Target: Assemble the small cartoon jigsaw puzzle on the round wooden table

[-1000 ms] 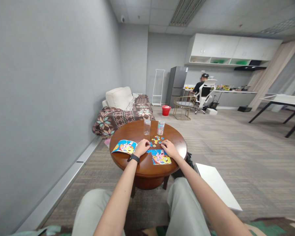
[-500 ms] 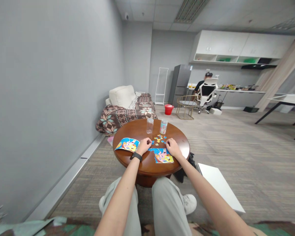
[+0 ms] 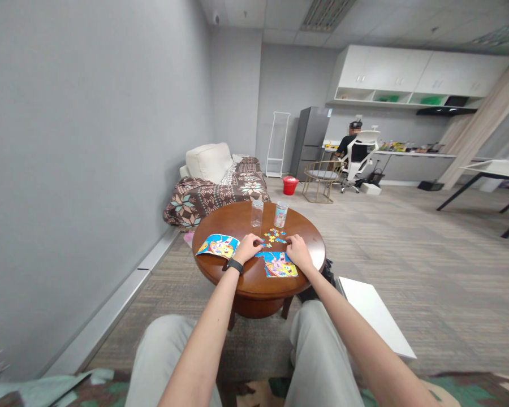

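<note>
My left hand (image 3: 249, 247), a dark band on its wrist, has thumb and forefinger pinched on a small blue puzzle piece (image 3: 262, 244) above the partly assembled jigsaw puzzle (image 3: 281, 265). On the other side, my right hand (image 3: 297, 250) rests near the puzzle's upper right corner, its fingers slightly apart and nothing visible in them. Loose puzzle pieces (image 3: 274, 235), yellow and blue, lie scattered between and beyond both hands. To the left of the puzzle is a curled picture sheet (image 3: 218, 246) with a matching cartoon print.
A clear jar (image 3: 257, 215) and a printed can (image 3: 280, 215) stand at the back of the round wooden table (image 3: 229, 217). Behind it is a blanket-covered sofa (image 3: 212, 195). A white board (image 3: 375, 314) lies on the floor at right. A person (image 3: 351, 144) sits farther off.
My knees have moved apart and the view has shifted slightly. Both hands stay almost in place at the puzzle. The puzzle looks the same.
</note>
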Tool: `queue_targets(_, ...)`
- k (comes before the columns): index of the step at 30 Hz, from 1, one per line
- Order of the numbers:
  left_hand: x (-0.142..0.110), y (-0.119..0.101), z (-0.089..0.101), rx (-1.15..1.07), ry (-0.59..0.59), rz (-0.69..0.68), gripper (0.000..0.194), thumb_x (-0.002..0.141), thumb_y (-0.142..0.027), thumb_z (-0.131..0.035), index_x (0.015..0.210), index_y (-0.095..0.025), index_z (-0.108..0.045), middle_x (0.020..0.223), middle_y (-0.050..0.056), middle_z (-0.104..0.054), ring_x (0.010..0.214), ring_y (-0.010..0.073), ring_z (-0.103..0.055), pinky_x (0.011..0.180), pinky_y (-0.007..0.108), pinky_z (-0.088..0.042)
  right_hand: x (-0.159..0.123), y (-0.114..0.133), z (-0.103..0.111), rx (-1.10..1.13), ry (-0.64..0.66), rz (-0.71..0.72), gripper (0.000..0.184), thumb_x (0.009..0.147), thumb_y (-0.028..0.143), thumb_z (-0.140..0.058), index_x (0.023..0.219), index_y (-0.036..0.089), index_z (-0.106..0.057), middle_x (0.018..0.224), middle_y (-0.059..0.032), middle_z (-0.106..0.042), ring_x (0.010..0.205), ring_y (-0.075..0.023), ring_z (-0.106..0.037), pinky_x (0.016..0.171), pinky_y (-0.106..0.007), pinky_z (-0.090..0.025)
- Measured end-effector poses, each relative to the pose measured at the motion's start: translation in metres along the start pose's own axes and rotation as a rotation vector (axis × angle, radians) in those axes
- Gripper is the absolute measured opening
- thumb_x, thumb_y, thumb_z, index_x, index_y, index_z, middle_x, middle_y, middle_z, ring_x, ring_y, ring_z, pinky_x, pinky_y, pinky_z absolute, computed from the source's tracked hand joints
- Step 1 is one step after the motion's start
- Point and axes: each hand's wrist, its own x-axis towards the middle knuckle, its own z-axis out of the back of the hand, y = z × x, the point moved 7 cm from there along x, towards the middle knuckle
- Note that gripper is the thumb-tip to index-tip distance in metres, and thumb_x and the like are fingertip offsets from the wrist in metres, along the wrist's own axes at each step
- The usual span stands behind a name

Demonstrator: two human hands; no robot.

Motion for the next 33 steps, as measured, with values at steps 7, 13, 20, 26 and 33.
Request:
queue_targets(7, -0.001, -0.001, -0.005, 0.145, 0.055, -0.035, 0.017, 0.083, -0.023, -0.065, 0.096, -0.021, -0.075, 0.107, 0.007, -0.065, 0.107, 0.0245, -0.054, 0.100, 0.037, -0.043, 0.004, -0.011, -0.008, 0.033, 0.019, -0.026, 0.021, 0.085, 0.019, -0.051, 0.089, 0.017, -0.071, 0.099, -0.0112, -0.065, 0.097, -0.0237, -0.058, 0.093, -0.037, -0.045)
queue_targets(13, -0.002, -0.004, -0.005, 0.154, 0.080, -0.037, 0.019, 0.083, -0.023, -0.064, 0.098, -0.019, -0.074, 0.109, 0.009, -0.065, 0.108, 0.0257, -0.053, 0.100, 0.037, -0.043, 0.007, -0.016, -0.011, 0.054, 0.050, -0.007, 0.017, 0.084, 0.028, -0.061, 0.094, 0.018, -0.070, 0.105, -0.0106, -0.066, 0.101, -0.0243, -0.057, 0.092, -0.037, -0.045)
queue_targets(20, -0.001, -0.004, -0.007, 0.152, 0.088, -0.046, 0.013, 0.082, -0.024, -0.064, 0.093, -0.020, -0.071, 0.108, 0.007, -0.065, 0.106, 0.0256, -0.053, 0.098, 0.038, -0.044, 0.008, -0.022, -0.011, 0.080, 0.021, -0.033, 0.012, 0.083, 0.027, -0.060, 0.090, 0.019, -0.065, 0.099, -0.0083, -0.066, 0.095, -0.0230, -0.059, 0.087, -0.036, -0.046)
queue_targets(26, -0.001, 0.000, -0.002, 0.098, 0.031, -0.002, 0.008, 0.080, -0.021, -0.065, 0.088, -0.019, -0.063, 0.098, 0.006, -0.066, 0.099, 0.0224, -0.056, 0.090, 0.034, -0.046, 0.008, -0.022, -0.007, 0.163, -0.011, -0.051, 0.009, 0.079, 0.022, -0.059, 0.083, 0.019, -0.067, 0.091, -0.0068, -0.067, 0.091, -0.0216, -0.060, 0.087, -0.034, -0.047)
queue_targets(33, -0.003, -0.005, -0.002, 0.061, 0.079, -0.035, 0.007, 0.082, -0.016, -0.060, 0.085, -0.020, -0.066, 0.091, 0.003, -0.070, 0.092, 0.0185, -0.061, 0.088, 0.030, -0.047, 0.008, -0.021, -0.007, 0.164, 0.001, -0.038, 0.017, 0.080, 0.021, -0.056, 0.082, 0.019, -0.073, 0.092, -0.0082, -0.069, 0.093, -0.0217, -0.062, 0.089, -0.034, -0.047)
